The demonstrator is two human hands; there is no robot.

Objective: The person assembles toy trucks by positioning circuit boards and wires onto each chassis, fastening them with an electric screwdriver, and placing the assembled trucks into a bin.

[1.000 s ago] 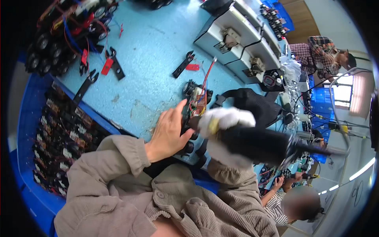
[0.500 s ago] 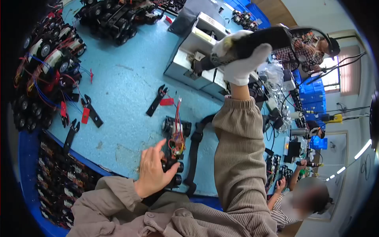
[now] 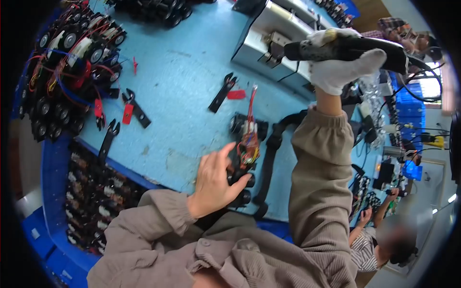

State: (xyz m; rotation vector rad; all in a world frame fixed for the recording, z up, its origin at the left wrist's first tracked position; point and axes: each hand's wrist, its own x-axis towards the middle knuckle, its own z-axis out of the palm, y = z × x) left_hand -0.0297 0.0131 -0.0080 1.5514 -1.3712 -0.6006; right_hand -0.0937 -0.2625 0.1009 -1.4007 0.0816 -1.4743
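My left hand [image 3: 216, 180] is bare and curls around the near end of a small toy car chassis [image 3: 249, 144], thumb on one side and fingers on the other. The chassis has black wheels, a small circuit board and red wires standing up from it, and it rests on the blue table. My right hand [image 3: 341, 69], in a white glove, grips a black electric screwdriver [image 3: 355, 50] held out at the upper right. Its tip points left, close beside a metal mechanism [image 3: 277, 47] on a white box [image 3: 249, 41]; whether they touch I cannot tell.
Several black clips with red tags, one of them a clip [image 3: 223, 93], lie on the blue table [image 3: 177, 101]. Stacked car chassis [image 3: 62, 72] stand at left above a blue bin [image 3: 57, 192] of parts. A black strap [image 3: 271, 158] lies right of the chassis. Co-workers sit at right.
The view has shifted, moving the table contents right and up in it. The screwdriver tip has drawn slightly right, away from the metal mechanism. My left hand stays around the chassis.
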